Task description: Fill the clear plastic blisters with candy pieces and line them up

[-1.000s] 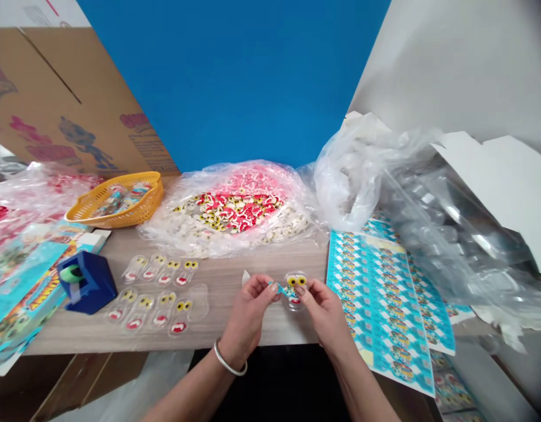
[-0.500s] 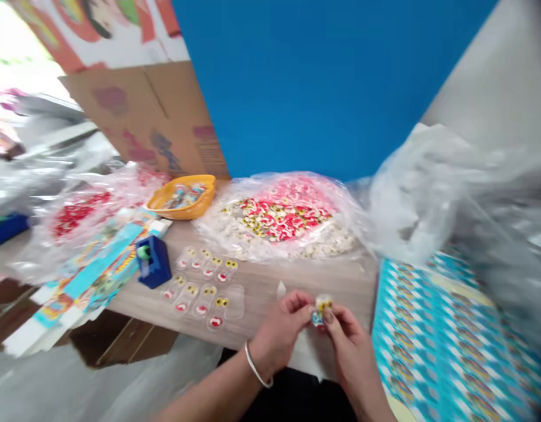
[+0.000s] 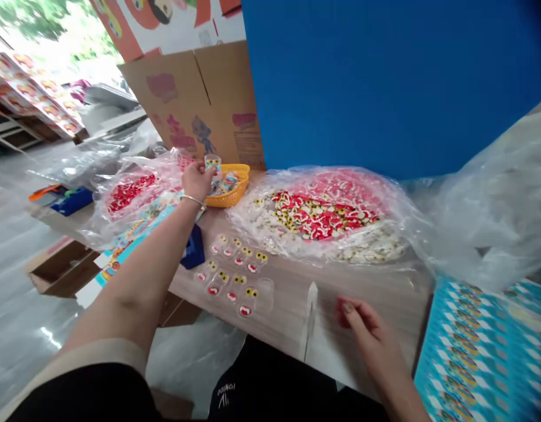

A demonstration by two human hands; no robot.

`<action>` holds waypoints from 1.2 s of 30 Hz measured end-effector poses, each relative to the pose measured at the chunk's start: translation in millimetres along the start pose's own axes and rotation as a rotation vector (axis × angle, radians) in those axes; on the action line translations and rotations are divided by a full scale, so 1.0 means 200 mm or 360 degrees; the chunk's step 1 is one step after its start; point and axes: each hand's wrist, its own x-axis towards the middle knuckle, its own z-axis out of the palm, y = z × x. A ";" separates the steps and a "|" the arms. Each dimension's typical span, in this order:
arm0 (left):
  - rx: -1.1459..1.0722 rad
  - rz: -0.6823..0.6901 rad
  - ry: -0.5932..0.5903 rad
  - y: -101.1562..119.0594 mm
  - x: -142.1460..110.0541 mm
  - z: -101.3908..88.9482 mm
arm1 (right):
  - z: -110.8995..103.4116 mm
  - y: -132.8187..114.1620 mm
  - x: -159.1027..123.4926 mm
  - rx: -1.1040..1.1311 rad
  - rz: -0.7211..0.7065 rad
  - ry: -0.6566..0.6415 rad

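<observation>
My left hand [image 3: 197, 180] reaches far left over the yellow basket [image 3: 239, 193]. Its fingers pinch a small clear plastic pack [image 3: 213, 160] with yellow eye pieces in it. More small packs [image 3: 224, 184] lie inside that basket. Over the front of the table, my right hand [image 3: 369, 328] is loosely curled, thumb against the fingers, with nothing visible in it. A thin white strip [image 3: 311, 316] stands to its left. Two rows of clear trays [image 3: 239, 281] lie on the tabletop, most holding yellow eyes and a red mouth piece; the tray at the right end [image 3: 264, 295] is bare.
An open plastic bag of red, white and yellow pieces [image 3: 323, 217] sits mid-table. Another bag of red pieces [image 3: 132, 193] lies left, near a blue tape dispenser [image 3: 193, 247]. Printed blue sheets [image 3: 468, 351] are at right. A cardboard box [image 3: 208, 105] and blue panel [image 3: 362, 82] stand behind.
My left hand has moved from beside my right hand to the basket at the far left, carrying the small pack. My right hand has let go of it. The view has swung left.
</observation>
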 end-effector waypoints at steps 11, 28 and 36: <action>0.0446 0.0463 -0.0080 0.02 -0.94 -0.22 | 0.61 -0.12 0.15 -0.1216 -0.0999 -0.0734; 0.0130 -0.0664 -0.0685 0.08 -1.79 -0.30 | 0.76 -0.17 0.03 -0.1363 -0.1016 -0.0634; -0.0465 -0.0388 -0.1336 0.36 -1.84 0.08 | 0.08 0.03 -0.04 -0.1523 -0.0694 -0.0293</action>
